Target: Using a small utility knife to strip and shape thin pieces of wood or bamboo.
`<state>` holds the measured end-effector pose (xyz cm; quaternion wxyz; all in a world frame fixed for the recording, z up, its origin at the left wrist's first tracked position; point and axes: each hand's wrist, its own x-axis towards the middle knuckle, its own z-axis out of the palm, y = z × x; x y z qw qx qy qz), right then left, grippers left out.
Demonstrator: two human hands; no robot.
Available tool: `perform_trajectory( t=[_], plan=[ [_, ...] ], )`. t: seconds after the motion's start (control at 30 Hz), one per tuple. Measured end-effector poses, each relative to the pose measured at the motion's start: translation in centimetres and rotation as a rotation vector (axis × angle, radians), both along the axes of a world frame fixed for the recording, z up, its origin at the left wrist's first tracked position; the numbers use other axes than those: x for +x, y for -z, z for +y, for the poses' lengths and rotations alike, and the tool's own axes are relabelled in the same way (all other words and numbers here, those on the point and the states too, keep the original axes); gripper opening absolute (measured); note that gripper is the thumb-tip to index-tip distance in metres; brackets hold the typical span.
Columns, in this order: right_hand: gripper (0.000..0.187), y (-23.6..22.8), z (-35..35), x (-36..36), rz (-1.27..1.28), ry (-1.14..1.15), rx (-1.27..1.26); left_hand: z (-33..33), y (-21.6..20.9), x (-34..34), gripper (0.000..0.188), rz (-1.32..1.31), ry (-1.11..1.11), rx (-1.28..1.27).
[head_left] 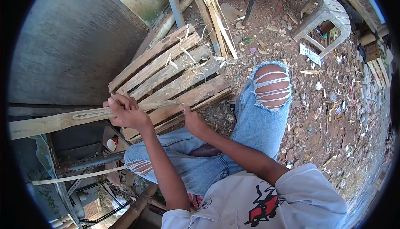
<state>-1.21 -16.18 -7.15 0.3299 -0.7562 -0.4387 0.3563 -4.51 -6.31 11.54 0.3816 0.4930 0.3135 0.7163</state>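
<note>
A long, pale bamboo strip (54, 121) runs from the far left to over the slatted wooden pallet (166, 91), narrowing toward its right end. My left hand (127, 112) is closed round it near the pallet's left edge, with its fingers curled. By the strip's narrow end, my right hand (195, 124) is closed on a thin, blade-like tool (179, 102). A small purple spot shows at its grip; the fingers hide most of it. Curled shavings (183, 56) lie scattered over the pallet's slats.
Several wooden lengths (212, 16) lean beyond the pallet. A grey panel (79, 41) stands at the left. A weathered plastic stool (329, 14) stands on littered ground at the far right. Below the strip are a red-and-white cup (111, 144) and a metal frame (66, 195).
</note>
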Motion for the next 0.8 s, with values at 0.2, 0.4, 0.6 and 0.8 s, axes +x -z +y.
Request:
perform_trajectory(
  t=[0.2,0.4,0.6,0.8],
  plan=[
    [0.014,0.4,0.0,-0.1,-0.031,-0.039,0.012,0.9,0.2,-0.9,0.031,0.010,0.049,0.000],
    [0.013,-0.7,0.4,0.0,-0.013,-0.068,0.021,1.3,0.3,-1.5,0.031,-0.018,0.007,-0.021],
    [0.015,0.0,0.7,0.1,0.016,-0.034,-0.023,0.8,0.6,-1.5,0.031,-0.062,0.030,-0.011],
    [0.018,0.6,1.0,0.6,0.036,-0.069,-0.016,1.0,0.5,-1.4,0.031,-0.053,-0.002,0.013]
  ],
)
